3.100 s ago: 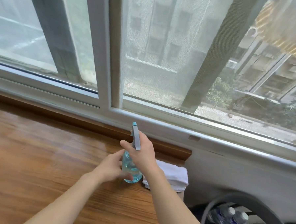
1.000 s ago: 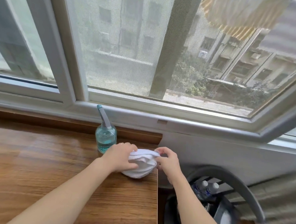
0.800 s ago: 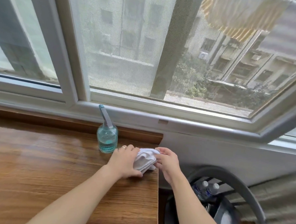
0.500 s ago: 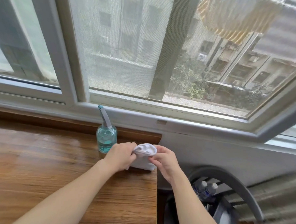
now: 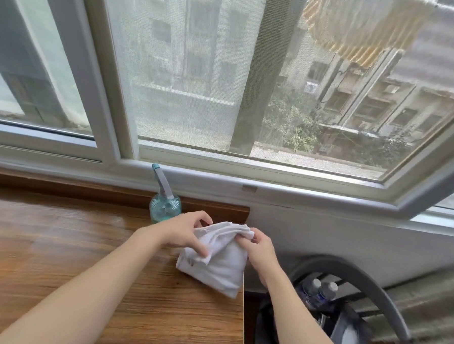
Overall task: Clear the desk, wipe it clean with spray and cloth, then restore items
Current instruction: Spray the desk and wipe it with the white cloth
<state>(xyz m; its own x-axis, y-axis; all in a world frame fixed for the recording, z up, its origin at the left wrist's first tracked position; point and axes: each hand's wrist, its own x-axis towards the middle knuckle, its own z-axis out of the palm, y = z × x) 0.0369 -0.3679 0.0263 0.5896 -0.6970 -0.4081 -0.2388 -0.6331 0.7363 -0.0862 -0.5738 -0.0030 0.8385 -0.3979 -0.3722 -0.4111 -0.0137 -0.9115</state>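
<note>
grip: both hands (image 5: 183, 234) (image 5: 258, 248) pinch cloth (image 5: 216, 260) | hangs toward desk (image 5: 71, 255)

No text, label, brand, number or sign can be read anywhere. The spray bottle (image 5: 164, 208) on the desk (image 5: 58, 255) shows no legible print on its clear blue body. The two capped bottles (image 5: 319, 289) to the right of the desk, below its edge, carry dark labels, but these are too small and blurred to read.
</note>
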